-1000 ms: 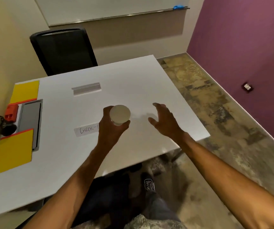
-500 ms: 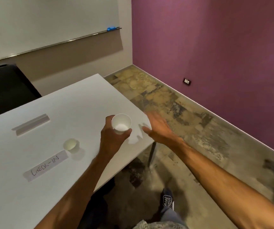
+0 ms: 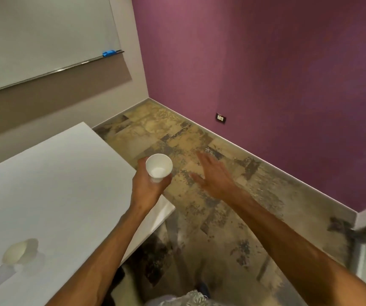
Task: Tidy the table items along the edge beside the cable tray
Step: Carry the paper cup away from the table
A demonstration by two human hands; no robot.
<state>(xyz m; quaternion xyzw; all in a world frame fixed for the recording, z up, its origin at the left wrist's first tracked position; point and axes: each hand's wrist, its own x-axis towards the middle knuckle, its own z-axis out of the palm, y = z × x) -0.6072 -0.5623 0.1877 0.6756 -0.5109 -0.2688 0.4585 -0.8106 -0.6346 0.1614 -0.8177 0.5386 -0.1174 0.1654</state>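
Left hand (image 3: 147,187) fingers wrapped round the upright white cup (image 3: 158,167), just past the surface (image 3: 62,173) corner; right hand (image 3: 216,176) splayed, empty, beside it.

Cup (image 3: 158,166) past table (image 3: 56,173) corner; blurred, maybe second cup (image 3: 19,250) near-left.

White paper cup (image 3: 158,167) upright, mouth open, past table corner; second cup (image 3: 20,250) blurred, on tabletop

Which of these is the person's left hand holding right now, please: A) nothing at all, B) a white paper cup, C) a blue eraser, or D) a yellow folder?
B: the left hand is wrapped around a white paper cup, open side up, beyond the table edge.
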